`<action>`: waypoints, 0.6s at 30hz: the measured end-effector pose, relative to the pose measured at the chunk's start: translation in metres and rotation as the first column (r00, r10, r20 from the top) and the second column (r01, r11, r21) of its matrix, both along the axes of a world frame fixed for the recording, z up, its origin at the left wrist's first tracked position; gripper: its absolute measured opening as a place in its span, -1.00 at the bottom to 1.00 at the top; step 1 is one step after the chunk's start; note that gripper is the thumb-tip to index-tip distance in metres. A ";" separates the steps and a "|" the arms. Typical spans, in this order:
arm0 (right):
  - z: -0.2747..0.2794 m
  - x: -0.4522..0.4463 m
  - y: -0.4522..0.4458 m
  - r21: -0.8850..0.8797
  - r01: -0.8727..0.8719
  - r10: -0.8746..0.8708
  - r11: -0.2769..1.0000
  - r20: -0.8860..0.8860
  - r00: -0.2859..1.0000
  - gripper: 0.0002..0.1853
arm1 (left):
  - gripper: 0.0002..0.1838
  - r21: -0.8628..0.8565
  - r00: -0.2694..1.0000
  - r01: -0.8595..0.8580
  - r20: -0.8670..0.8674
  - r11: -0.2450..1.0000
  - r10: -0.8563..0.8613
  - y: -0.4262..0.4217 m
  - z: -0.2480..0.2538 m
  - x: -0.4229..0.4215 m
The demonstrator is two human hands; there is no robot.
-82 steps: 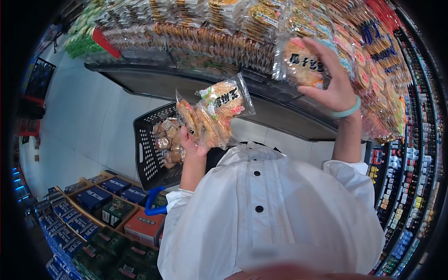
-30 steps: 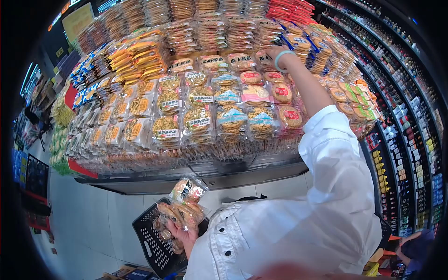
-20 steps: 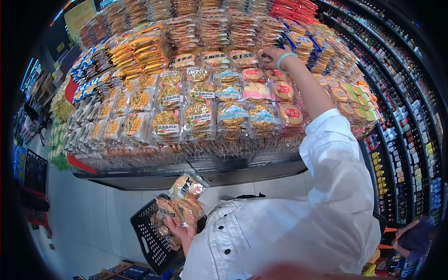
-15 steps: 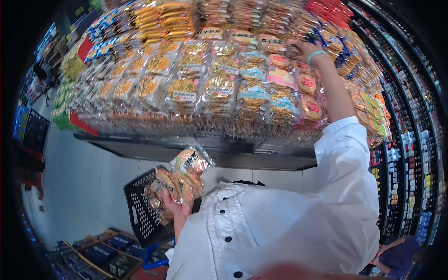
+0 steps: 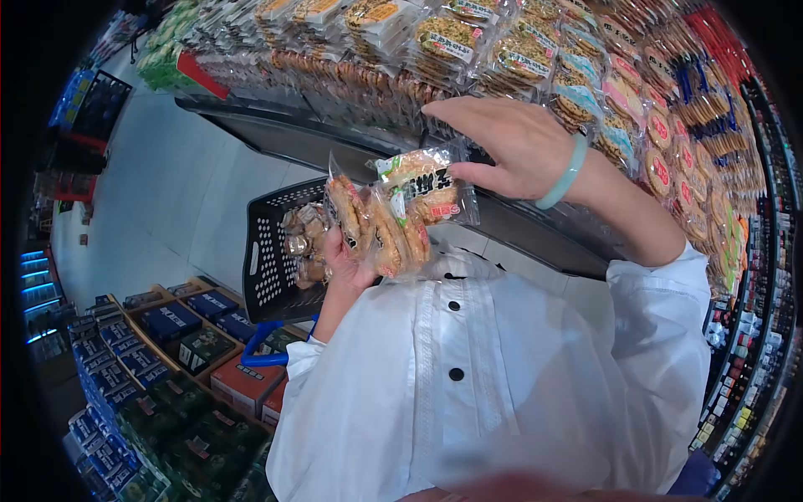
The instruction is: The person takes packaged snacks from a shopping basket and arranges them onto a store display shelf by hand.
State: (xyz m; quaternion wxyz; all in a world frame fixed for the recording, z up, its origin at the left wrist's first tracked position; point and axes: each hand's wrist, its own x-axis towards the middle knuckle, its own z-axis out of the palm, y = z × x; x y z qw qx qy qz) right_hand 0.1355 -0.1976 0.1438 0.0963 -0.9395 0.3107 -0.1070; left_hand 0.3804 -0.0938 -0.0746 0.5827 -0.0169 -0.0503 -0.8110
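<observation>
My left hand [image 5: 350,266] is closed around several clear packets of round crackers [image 5: 386,238], held at chest height over the side of the basket. The topmost packet [image 5: 431,186] has large black characters and a small red label, and lies tilted across the others. Just right of it hovers my right hand [image 5: 519,151], palm down, a pale green bangle on the wrist. Its thumb reaches the edge of that packet while the fingers stretch out apart from it. Beneath my left hand, the black perforated basket [image 5: 266,251] has small wrapped packets [image 5: 305,230] in it.
A display stand [image 5: 284,138] stacked with packaged crackers [image 5: 447,42] runs across the front. Boxed goods [image 5: 176,322] are stacked at lower left, near a blue handle [image 5: 266,358]. Tall shelves [image 5: 765,276] line the right. Pale floor [image 5: 159,188] lies left of the basket.
My right hand has come back from the stacked packets to beside those in my left hand, its fingers now spread. The view has swung left and down.
</observation>
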 end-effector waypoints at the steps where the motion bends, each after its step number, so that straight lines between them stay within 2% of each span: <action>1: -0.012 0.008 0.002 0.064 0.041 -0.041 0.997 -0.011 0.999 -0.46 | -0.29 -0.016 0.999 0.002 0.046 1.000 -0.002 0.000 0.004 0.001; 2: -0.018 0.015 0.002 0.125 0.080 -0.077 0.989 -0.025 0.997 -0.46 | -0.25 -0.016 0.999 0.014 -0.038 1.000 -0.014 0.002 0.008 0.001; 5: -0.022 0.031 -0.005 0.563 0.159 -0.105 0.811 -0.128 0.986 -0.51 | -0.15 -0.117 1.000 0.018 0.004 0.993 -0.017 0.002 0.013 0.007; 6: -0.050 0.023 -0.012 0.580 0.008 -0.105 0.815 0.134 0.985 -0.59 | -0.15 -0.106 0.999 0.015 0.034 0.994 -0.012 0.004 0.015 0.009; 9: -0.051 0.022 -0.013 0.825 0.070 -0.315 0.561 0.134 0.940 -0.65 | -0.15 -0.041 0.993 -0.024 0.118 0.999 0.029 0.011 0.016 0.016; 10: -0.047 0.021 -0.013 0.861 0.102 -0.364 0.499 0.101 0.926 -0.67 | -0.17 0.000 0.988 -0.060 0.141 0.998 0.060 0.013 0.016 0.018; 12: -0.046 0.018 -0.010 0.871 0.101 -0.503 0.482 0.180 0.845 -0.65 | -0.23 -0.014 0.992 -0.037 0.122 0.999 0.038 0.012 0.020 0.018; 13: -0.045 0.017 -0.010 0.872 0.100 -0.564 0.480 0.219 0.796 -0.64 | -0.26 -0.073 0.997 0.019 0.081 0.997 -0.013 0.007 0.043 0.013; 14: -0.044 0.017 -0.007 0.888 0.055 -0.626 0.457 0.277 0.729 -0.59 | -0.29 -0.134 0.997 0.069 0.043 0.989 -0.064 0.003 0.056 0.010; 17: -0.065 0.020 0.006 0.881 -0.118 -0.768 0.458 0.459 0.447 -0.57 | -0.15 -0.152 0.984 0.110 0.153 0.982 -0.087 0.001 0.058 0.014; 18: -0.077 0.018 0.007 0.871 -0.128 -0.774 0.473 0.481 0.412 -0.52 | -0.20 -0.210 0.990 0.121 0.097 0.970 -0.102 0.000 0.050 0.014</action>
